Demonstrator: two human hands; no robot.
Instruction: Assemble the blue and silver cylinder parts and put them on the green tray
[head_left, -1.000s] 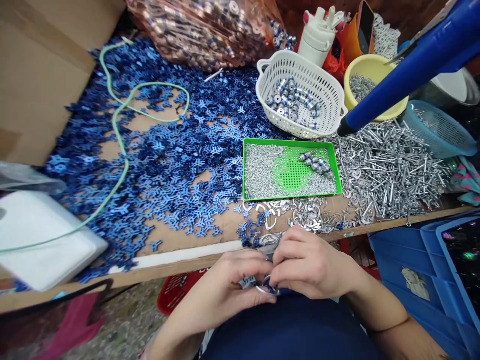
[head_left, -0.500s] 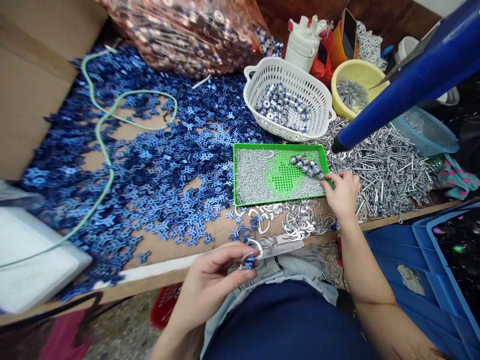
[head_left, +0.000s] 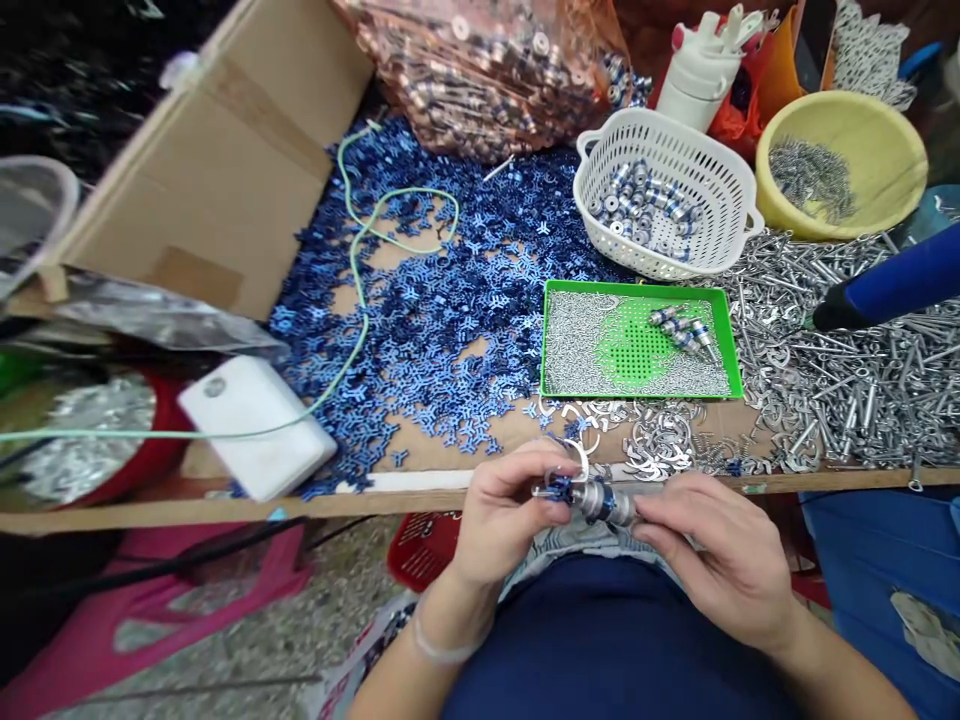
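At the table's front edge, my left hand (head_left: pixel 495 520) pinches a small blue three-armed piece (head_left: pixel 556 488) together with a silver curved clip (head_left: pixel 583 458). My right hand (head_left: pixel 724 550) grips the right end of a silver-and-blue cylindrical part (head_left: pixel 604 502) between thumb and fingers. This part's left end meets the blue piece; whether it is seated in it I cannot tell. Beyond my hands lies a green tray (head_left: pixel 736 370) of tiny silver pieces, with several similar cylindrical parts (head_left: pixel 684 332) at its right side.
Loose blue three-armed pieces (head_left: pixel 450 330) cover the table's left, crossed by a green cord (head_left: pixel 355 350). Silver bolts (head_left: pixel 862 400) are heaped at right under a blue pole (head_left: pixel 900 280). A white basket (head_left: pixel 660 265), yellow bowl (head_left: pixel 892 190), white box (head_left: pixel 262 430) and carton (head_left: pixel 225 160) stand around.
My right hand has left the green tray with a cylindrical part and brought it to the blue piece in my left hand. The view has swung left.
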